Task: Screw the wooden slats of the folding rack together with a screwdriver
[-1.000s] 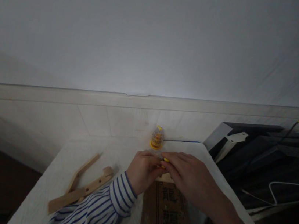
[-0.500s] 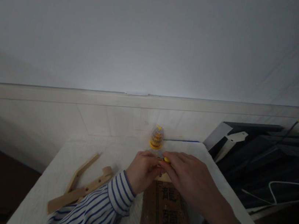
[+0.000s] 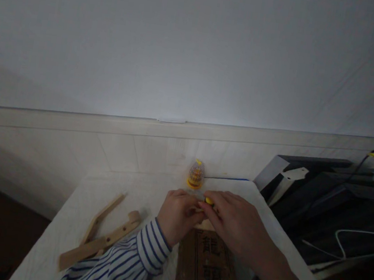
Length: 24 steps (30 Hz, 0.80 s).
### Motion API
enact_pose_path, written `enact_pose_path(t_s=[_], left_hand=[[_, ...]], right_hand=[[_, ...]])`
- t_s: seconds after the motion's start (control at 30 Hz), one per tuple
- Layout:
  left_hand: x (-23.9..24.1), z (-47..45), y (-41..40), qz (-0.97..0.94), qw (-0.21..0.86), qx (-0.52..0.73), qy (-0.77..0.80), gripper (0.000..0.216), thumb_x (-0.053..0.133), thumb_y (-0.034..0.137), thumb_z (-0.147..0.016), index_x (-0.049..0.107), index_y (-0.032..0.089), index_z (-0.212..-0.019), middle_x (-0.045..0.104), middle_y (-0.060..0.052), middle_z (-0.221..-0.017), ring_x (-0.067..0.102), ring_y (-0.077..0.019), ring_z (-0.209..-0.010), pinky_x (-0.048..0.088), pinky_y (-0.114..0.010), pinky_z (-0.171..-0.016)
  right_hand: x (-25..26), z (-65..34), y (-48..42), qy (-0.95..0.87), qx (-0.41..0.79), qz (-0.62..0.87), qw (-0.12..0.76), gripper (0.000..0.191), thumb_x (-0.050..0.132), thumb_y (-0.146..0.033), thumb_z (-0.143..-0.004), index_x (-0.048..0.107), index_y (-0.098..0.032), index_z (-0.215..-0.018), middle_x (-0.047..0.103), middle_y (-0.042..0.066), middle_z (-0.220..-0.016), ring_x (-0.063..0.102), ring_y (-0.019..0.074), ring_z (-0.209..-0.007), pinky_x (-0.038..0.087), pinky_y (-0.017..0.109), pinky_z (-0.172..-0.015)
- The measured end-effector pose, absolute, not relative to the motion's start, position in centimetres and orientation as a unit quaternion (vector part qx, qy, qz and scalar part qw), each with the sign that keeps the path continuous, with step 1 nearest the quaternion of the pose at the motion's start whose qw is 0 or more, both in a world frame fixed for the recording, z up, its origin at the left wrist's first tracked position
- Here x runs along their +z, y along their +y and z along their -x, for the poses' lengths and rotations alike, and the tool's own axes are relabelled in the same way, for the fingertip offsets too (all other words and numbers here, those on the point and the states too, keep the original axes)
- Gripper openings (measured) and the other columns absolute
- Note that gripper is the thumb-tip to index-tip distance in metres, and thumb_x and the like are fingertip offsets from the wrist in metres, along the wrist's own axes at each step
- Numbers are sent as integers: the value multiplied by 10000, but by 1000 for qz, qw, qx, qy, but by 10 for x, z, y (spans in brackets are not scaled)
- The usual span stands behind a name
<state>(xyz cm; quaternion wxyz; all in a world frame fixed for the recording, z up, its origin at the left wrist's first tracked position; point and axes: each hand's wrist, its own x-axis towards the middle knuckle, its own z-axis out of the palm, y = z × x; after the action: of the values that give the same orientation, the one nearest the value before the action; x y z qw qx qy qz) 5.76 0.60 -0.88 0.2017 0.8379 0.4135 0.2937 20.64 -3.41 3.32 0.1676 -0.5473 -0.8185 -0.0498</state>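
My right hand (image 3: 232, 214) is closed in a pinch on a small screwdriver with a yellow end (image 3: 209, 200); most of the tool hides behind the fingers. Close against it, my left hand (image 3: 178, 213) has its fingers curled together, and what they grip is hidden. Below the fingertips shows a pale wooden piece (image 3: 206, 225). Under that lies a brown wrapped packet (image 3: 206, 265) with large dark characters. Just beyond my hands stands a yellow screwdriver bit set (image 3: 195, 177) under a clear dome.
On the left of the white-covered table (image 3: 49, 250) lie a joined wooden piece with holes (image 3: 99, 246) and a thinner angled wooden strip (image 3: 105, 214). A white wall (image 3: 198, 58) rises behind. Right of the table are dark panels (image 3: 321, 196) and a white cable (image 3: 365, 231).
Both hands stay in nearly the same place, with small finger movements around the screwdriver. The whole view has shifted slightly.
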Motion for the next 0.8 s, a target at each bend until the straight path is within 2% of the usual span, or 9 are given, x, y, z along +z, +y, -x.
enact_pose_path(t_s=[0.1, 0.2, 0.27, 0.37, 0.6, 0.8], left_hand=[[-9, -57, 6, -840, 195, 291, 415, 56, 698, 212, -705, 672, 173, -674, 657, -13, -635, 577, -176, -708, 403, -296, -718], [-9, -56, 6, -839, 204, 296, 409, 31, 692, 213, -708, 682, 187, -721, 674, -8, -666, 580, -179, -725, 400, -308, -735], [-9, -57, 5, -836, 208, 306, 405, 50, 690, 226, -709, 687, 199, -750, 684, -6, -690, 585, -183, -736, 400, -319, -744], [-10, -60, 2, -828, 207, 316, 414, 60, 686, 235, -708, 685, 195, -753, 688, -10, -698, 596, -188, -737, 404, -334, -755], [-10, -63, -1, -816, 182, 324, 443, 126, 722, 300, -678, 676, 187, -709, 682, -26, -701, 597, -197, -739, 408, -353, -761], [-8, -61, 1, -832, 192, 305, 421, 62, 704, 254, -711, 690, 194, -700, 669, -17, -651, 590, -184, -719, 405, -332, -745]], right_hand=[[34, -208, -34, -819, -32, 537, 200, 234, 415, -303, -901, 589, -164, -972, 667, 86, -878, 615, 224, -808, 491, 376, -694], [35, -212, -35, -820, 0, 520, 238, 307, 406, -312, -900, 540, -165, -1133, 656, 105, -1005, 609, 227, -904, 499, 384, -743], [36, -214, -34, -827, 20, 509, 238, 315, 396, -275, -901, 529, -171, -1167, 650, 101, -1042, 604, 222, -932, 498, 388, -767], [37, -216, -34, -838, 42, 496, 223, 288, 389, -210, -897, 576, -189, -1115, 660, 78, -1020, 603, 209, -929, 487, 388, -803], [40, -213, -32, -839, 57, 494, 222, 272, 400, -194, -897, 594, -188, -1088, 667, 63, -1012, 604, 199, -924, 479, 383, -816], [41, -212, -34, -842, 30, 498, 207, 234, 407, -199, -895, 615, -187, -1003, 682, 62, -974, 622, 205, -867, 483, 383, -782]])
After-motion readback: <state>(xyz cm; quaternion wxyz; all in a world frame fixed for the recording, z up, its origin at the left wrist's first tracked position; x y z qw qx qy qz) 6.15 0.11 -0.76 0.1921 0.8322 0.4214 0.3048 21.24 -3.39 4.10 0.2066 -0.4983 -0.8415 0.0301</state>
